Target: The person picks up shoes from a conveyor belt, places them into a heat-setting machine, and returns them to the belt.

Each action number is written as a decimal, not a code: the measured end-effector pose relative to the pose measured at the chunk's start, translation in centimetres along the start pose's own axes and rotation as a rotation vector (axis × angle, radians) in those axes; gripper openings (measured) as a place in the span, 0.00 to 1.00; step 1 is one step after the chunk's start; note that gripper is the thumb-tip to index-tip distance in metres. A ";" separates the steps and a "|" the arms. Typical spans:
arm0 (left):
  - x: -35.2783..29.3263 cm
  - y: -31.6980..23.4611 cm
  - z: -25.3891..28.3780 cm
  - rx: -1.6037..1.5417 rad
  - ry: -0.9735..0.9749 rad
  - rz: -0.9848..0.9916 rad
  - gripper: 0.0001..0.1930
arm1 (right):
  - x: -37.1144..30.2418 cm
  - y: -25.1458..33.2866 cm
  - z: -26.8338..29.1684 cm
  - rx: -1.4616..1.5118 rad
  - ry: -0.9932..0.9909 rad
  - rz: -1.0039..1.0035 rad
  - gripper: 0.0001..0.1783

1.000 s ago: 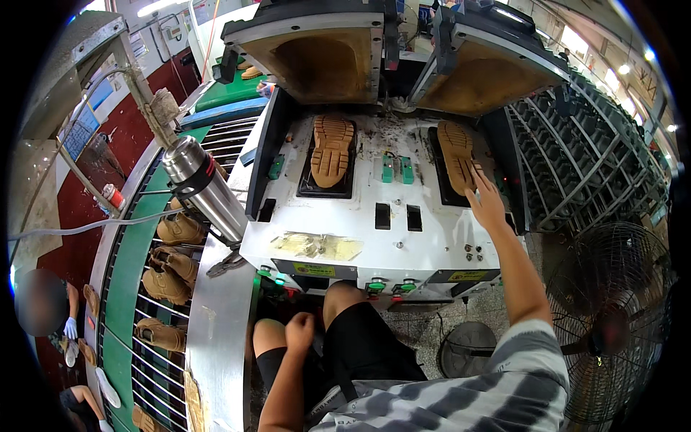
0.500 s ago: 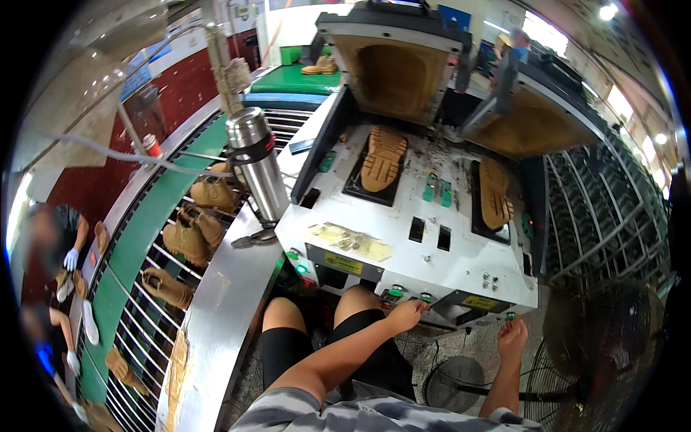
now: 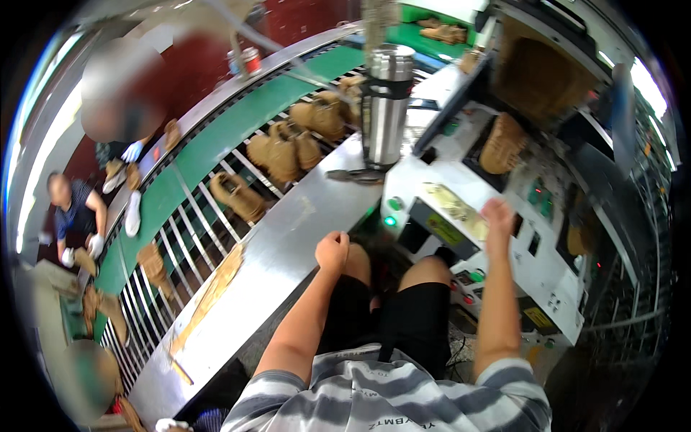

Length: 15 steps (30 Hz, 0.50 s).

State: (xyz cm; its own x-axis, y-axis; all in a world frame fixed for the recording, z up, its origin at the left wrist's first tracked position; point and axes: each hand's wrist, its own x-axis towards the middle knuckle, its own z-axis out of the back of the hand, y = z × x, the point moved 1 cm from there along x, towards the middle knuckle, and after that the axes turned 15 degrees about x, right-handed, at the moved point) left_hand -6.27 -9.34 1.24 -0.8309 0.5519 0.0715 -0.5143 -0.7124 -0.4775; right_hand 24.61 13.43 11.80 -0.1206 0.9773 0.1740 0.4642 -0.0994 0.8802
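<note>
My left hand [image 3: 333,252] hovers by the front edge of the steel tabletop [image 3: 295,219], fingers curled in, with nothing showing in them. Over the front of the white press machine [image 3: 433,189] my right hand [image 3: 497,218] is raised and smeared by motion, so its grip is unclear. A tan shoe sole [image 3: 503,145] lies tread up on the machine's left pad, beneath a raised lid [image 3: 541,75]. Another sole [image 3: 578,235] shows dimly on the right pad. Green and red buttons [image 3: 476,276] sit on the machine's front, one lamp [image 3: 390,221] glowing green.
A steel thermos [image 3: 389,108] stands at the tabletop's far end beside dark pliers [image 3: 355,176]. Left of it, tan shoes [image 3: 284,153] rest on a roller rack next to a green conveyor belt [image 3: 205,157]. Co-workers [image 3: 79,209] handle shoes beyond the belt.
My view has swung left. My left hand has left the machine's front buttons for the steel table's edge. My right hand has come off the right-hand button and up over the machine.
</note>
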 end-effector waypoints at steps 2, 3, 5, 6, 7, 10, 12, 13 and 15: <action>0.9 4.4 1.7 0.072 0.018 0.052 0.18 | 8.2 1.5 -0.7 -0.375 0.004 0.212 0.05; 0.9 6.2 2.6 0.084 0.038 0.054 0.18 | 11.3 2.6 -1.3 -0.626 -0.064 0.397 0.08; -0.3 9.3 3.3 0.041 -0.003 -0.025 0.16 | 17.9 3.4 0.0 -1.001 -0.206 0.372 0.28; -1.4 10.2 3.0 -0.004 -0.064 -0.104 0.15 | 19.6 3.6 -1.1 -1.225 -0.288 0.394 0.36; -2.3 10.5 3.9 0.018 -0.062 -0.164 0.15 | 19.3 3.6 -4.1 -1.370 -0.337 0.128 0.50; -1.2 8.1 2.9 0.029 -0.109 -0.193 0.15 | 26.6 0.5 4.7 -0.895 -0.160 -0.093 0.58; -0.6 8.2 3.0 0.088 -0.063 -0.151 0.15 | 29.1 -0.7 4.0 -0.885 -0.160 -0.403 0.58; -0.7 8.5 3.4 0.101 -0.055 -0.149 0.14 | 29.1 -0.7 2.3 -0.916 -0.158 -0.516 0.58; -1.0 9.0 3.8 0.119 -0.028 -0.165 0.14 | 29.2 -1.7 0.9 -1.106 -0.197 -0.524 0.58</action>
State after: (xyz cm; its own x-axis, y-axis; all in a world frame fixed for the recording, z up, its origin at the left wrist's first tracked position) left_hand -10.93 -17.94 0.20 -0.7377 0.6545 0.1657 -0.6643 -0.6600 -0.3508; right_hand 21.06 42.31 15.04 0.1097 0.9488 -0.2962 -0.6016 0.3006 0.7401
